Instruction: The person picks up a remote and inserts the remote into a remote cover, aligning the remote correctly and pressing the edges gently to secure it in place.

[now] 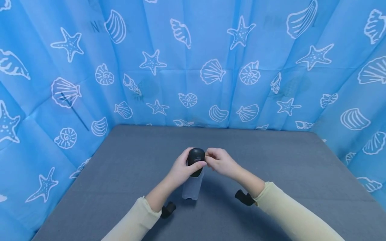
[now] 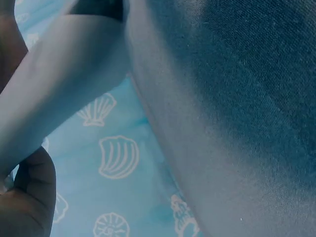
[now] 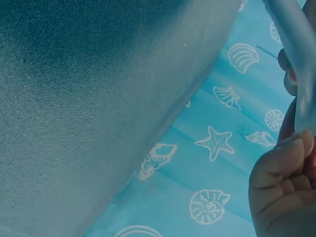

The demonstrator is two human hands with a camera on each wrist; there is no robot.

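Observation:
In the head view a black object (image 1: 197,154) with a rounded end and small pale print stands partly inside a frosted plastic sleeve (image 1: 192,187). My left hand (image 1: 184,167) grips it from the left, thumb across its front. At the upper right edge my right hand (image 1: 221,162) pinches with thumb and curled fingers. The right wrist view shows the thumb and fingers of that right hand (image 3: 284,185) closed on the edge of the pale sleeve (image 3: 307,98). In the left wrist view the sleeve (image 2: 64,74) fills the upper left. What exactly the black object is, I cannot tell.
A grey cloth-covered table (image 1: 144,150) lies beneath the hands. Behind it and at its sides hangs a blue curtain (image 1: 187,67) printed with shells and starfish. Black wrist mounts (image 1: 245,197) stick out below both forearms.

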